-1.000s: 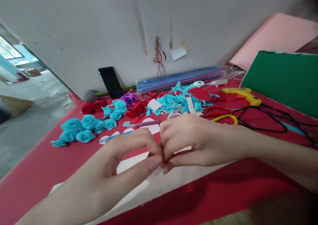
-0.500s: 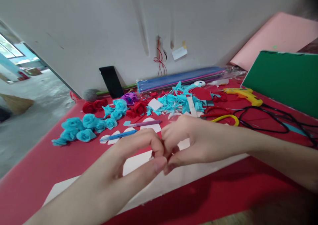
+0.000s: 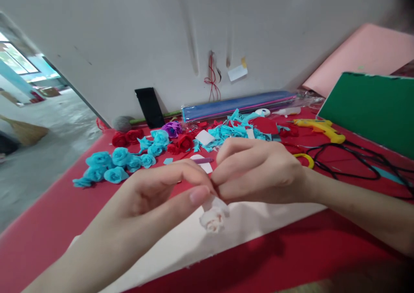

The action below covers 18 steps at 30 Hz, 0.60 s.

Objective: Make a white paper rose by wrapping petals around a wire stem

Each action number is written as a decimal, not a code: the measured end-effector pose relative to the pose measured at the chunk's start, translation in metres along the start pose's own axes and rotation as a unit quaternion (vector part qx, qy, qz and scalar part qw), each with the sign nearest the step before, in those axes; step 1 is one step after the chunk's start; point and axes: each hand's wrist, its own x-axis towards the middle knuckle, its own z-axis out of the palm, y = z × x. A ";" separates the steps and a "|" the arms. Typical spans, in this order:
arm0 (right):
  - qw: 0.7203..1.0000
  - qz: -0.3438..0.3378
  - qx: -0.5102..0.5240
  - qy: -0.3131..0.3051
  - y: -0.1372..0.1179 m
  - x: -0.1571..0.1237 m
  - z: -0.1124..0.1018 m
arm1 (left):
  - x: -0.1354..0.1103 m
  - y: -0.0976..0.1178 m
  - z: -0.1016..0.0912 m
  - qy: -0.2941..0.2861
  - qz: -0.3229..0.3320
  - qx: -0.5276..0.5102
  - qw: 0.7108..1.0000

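My left hand (image 3: 155,198) and my right hand (image 3: 258,170) meet in front of me, fingers pinched together on a small white rolled paper flower (image 3: 213,215) that hangs below the fingertips. Both hands hover over a white paper sheet (image 3: 258,224) lying on the red table (image 3: 48,224). Behind the hands lie a purple pen (image 3: 202,160), blue paper roses (image 3: 113,163), red paper roses (image 3: 184,142) and a purple one (image 3: 173,128).
A heap of blue paper scraps (image 3: 233,131) sits mid-table. A yellow glue gun (image 3: 318,127) with a black cord (image 3: 355,161) lies at the right, beside green (image 3: 371,107) and pink (image 3: 365,54) boards. A dark phone (image 3: 149,107) and packed coloured paper (image 3: 239,105) lean at the wall.
The white rolled flower now shows below my fingertips; before, the fingers hid it. My hands have risen slightly and the right hand has turned its back toward me.
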 end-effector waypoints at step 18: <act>0.997 -0.029 -0.043 0.059 -0.001 -0.005 0.008 | -0.004 0.003 0.003 0.062 0.098 0.062 0.991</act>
